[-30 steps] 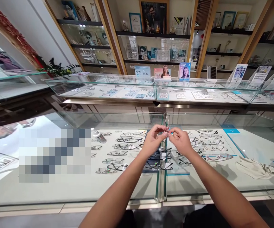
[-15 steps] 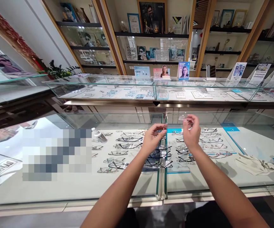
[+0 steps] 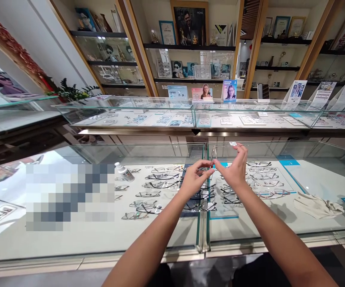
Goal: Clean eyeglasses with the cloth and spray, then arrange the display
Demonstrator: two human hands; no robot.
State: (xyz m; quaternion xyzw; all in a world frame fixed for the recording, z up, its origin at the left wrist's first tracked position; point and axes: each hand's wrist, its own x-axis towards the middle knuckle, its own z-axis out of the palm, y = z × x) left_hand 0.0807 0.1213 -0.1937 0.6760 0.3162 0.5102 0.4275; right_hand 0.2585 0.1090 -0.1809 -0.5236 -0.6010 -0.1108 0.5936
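A pair of thin-rimmed eyeglasses (image 3: 214,153) is held up over the glass showcase, seen nearly edge-on. My left hand (image 3: 194,180) pinches it near its lower part, thumb and fingers closed. With its thumb, my right hand (image 3: 235,169) touches the same spot, while its raised fingers are at the end of a thin temple arm by a small white tag (image 3: 233,144). Below my hands, rows of eyeglasses (image 3: 162,176) lie on the left, and more eyeglasses (image 3: 266,183) lie on the right.
A white bottle (image 3: 124,172) stands left of the rows. On the right lies a crumpled beige cloth (image 3: 318,206). A metal-edged seam (image 3: 202,235) divides the showcase. Farther back are another glass showcase (image 3: 148,119) and upright display cards (image 3: 229,91). A blurred patch covers part of the left side.
My right hand has moved left and its thumb now meets the eyeglasses beside my left fingers. The eyeglasses have shifted slightly right, and the white tag shows higher.
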